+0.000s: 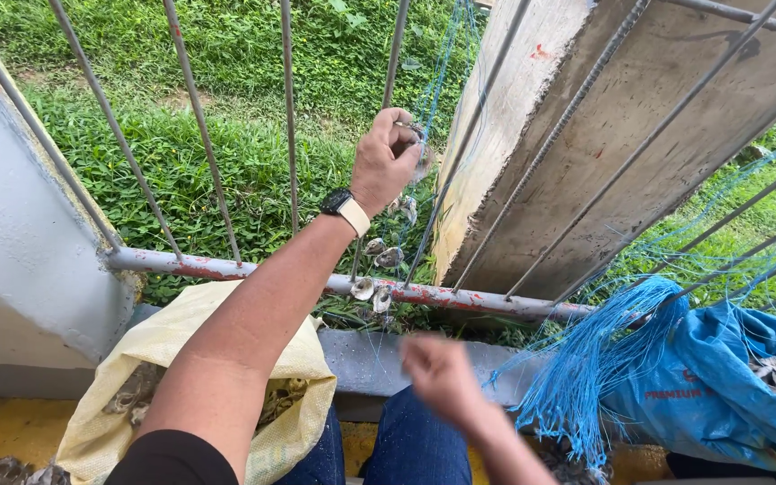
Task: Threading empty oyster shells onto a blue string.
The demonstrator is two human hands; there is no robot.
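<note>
My left hand (385,160) is raised at the railing, its fingers pinched on an oyster shell (417,153) threaded on thin blue string (433,85). Below it several more shells (389,257) hang on the same string, down to the railing's lower bar (226,268). My right hand (437,370) is low over my lap, blurred, fingers curled; whether it grips the string cannot be told. A dark watch with a pale strap (345,207) sits on my left wrist.
A yellow woven sack (181,323) holding shells stands at left. A bundle of blue strings (586,359) lies over a blue bag (720,377) at right. Vertical metal bars (289,117), a concrete slab (604,135) and grass (226,54) lie beyond.
</note>
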